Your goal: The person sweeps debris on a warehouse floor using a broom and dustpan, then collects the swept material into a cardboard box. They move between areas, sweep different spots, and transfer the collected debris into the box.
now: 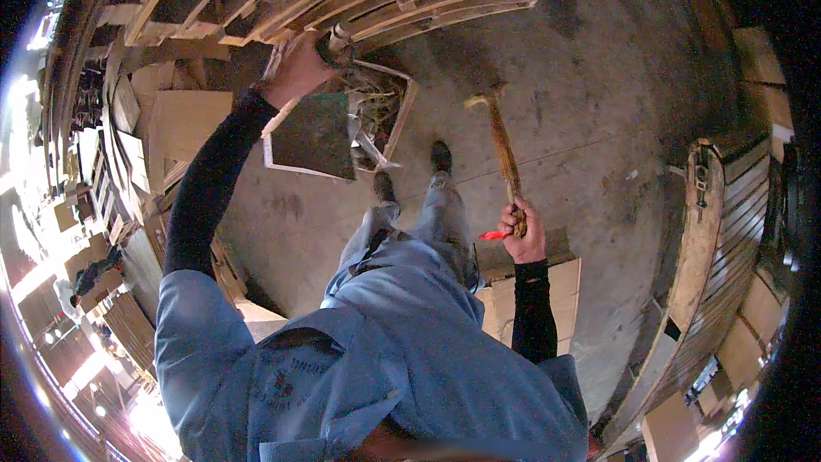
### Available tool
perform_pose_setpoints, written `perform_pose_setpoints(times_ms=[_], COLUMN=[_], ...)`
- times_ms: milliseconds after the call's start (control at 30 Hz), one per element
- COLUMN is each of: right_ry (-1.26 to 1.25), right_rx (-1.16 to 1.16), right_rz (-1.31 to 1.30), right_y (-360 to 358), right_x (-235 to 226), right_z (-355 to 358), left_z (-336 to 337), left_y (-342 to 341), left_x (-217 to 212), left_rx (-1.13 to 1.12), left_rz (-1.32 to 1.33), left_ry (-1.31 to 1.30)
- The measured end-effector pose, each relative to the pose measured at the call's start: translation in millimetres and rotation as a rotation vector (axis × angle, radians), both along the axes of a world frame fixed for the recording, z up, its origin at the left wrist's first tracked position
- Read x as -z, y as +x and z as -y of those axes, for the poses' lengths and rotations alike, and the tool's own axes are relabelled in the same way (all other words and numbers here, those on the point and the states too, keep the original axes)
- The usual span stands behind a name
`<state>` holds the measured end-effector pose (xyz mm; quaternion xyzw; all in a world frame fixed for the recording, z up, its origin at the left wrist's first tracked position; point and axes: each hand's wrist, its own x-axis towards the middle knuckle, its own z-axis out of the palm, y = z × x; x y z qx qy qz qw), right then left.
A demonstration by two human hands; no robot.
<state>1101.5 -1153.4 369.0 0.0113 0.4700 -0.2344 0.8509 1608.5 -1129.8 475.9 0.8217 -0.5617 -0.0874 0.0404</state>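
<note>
My right hand [525, 234] is wrapped round the lower end of a hammer [505, 150], whose wooden handle points away from me. A small red piece [493, 236] pokes out beside the fingers of that hand; its kind is unclear. At the far left, my left hand [299, 68] is raised against the edge of stacked wooden pallets [385, 8]. Its fingers close on a dark, roughly cylindrical thing with a pale end [337, 41], too small to name. Below that hand, an open-topped box [267, 151] with pale rims stands on the floor, with shiny scraps inside.
The concrete floor [590, 120] runs ahead and to the right. A slatted wooden pallet [694, 239] leans at the right. Flat cardboard [560, 291] lies by my right forearm. More cardboard [192, 124] and timber crowd the left. Another person [68, 299] is far left.
</note>
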Motion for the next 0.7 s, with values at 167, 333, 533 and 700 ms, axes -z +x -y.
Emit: perform_pose_setpoints(times_ms=[167,333,533,700], right_ry=[0.099,0.099,-0.247,0.018], right_rx=[0.219,0.339,0.122,-0.56], right_rz=[0.227,0.324,0.303,0.38], right_y=[-7,-18,46,156], right_x=[-16,-6,18,37], right_z=[31,78,185,170], left_z=[66,110,112,72], left_y=[-18,-37,-101,-154], left_x=[8,64,112,70], left_rx=[0.109,0.198,0.153,0.253], left_rz=[-0.321,-0.566,-0.848,-0.686], left_ry=[-0.132,-0.144,-0.36,-0.433])
